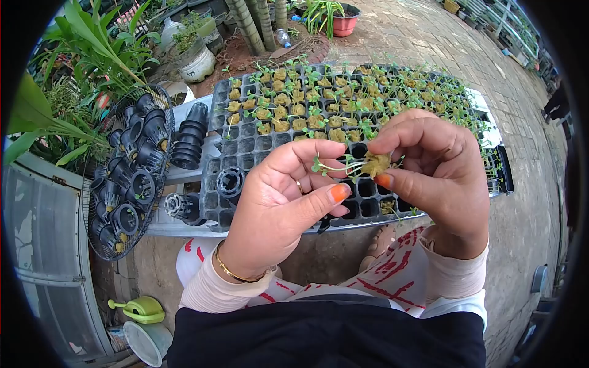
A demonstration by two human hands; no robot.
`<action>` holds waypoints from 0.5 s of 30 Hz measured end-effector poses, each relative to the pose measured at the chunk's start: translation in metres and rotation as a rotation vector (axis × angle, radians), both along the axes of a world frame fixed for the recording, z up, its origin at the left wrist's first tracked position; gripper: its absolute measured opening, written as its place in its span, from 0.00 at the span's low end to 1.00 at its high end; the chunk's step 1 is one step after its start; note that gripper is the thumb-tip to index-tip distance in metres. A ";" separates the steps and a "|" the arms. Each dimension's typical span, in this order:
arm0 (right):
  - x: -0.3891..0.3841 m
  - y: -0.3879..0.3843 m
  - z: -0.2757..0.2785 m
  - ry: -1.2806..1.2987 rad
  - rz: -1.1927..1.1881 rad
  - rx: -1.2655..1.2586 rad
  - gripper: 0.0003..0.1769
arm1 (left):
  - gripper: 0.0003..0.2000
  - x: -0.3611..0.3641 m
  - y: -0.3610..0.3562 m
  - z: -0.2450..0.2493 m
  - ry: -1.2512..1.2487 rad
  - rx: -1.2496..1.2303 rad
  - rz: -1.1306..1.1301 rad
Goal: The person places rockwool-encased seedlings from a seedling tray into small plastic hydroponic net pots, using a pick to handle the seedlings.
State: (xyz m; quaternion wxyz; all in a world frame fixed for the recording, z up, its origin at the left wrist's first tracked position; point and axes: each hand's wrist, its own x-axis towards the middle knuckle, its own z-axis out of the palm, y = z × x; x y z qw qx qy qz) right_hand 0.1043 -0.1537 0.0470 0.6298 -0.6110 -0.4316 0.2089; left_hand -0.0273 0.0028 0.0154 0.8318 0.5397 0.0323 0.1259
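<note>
My right hand (pixel 438 165) pinches a seedling plug (pixel 375 165), a brownish sponge-like clump, between thumb and forefinger. Thin pale stems with small green leaves stick out of the clump to the left. Around those stems, my left hand (pixel 288 199) is held with thumb and forefinger apart, seemingly not touching them. Below both hands lies a black seedling tray (pixel 230 147), many of its cells filled with similar sprouting plugs. A black net pot (pixel 230 184) stands on the tray, just left of my left hand. Part of the tray is hidden behind my hands.
Left of the tray are a stack of black net pots (pixel 190 138) and a single net pot (pixel 182 207). A wire basket (pixel 164 104) holds several more pots. A green watering can (pixel 146 310) sits on the ground at lower left. Potted plants (pixel 196 61) stand behind.
</note>
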 end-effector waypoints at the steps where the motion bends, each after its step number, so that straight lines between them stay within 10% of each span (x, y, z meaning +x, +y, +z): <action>1: -0.001 0.000 0.000 0.001 0.000 -0.002 0.16 | 0.20 0.000 0.000 0.000 0.017 0.015 -0.016; 15: -0.002 0.002 0.001 0.061 -0.009 -0.037 0.16 | 0.22 0.003 -0.003 -0.005 -0.061 0.416 0.194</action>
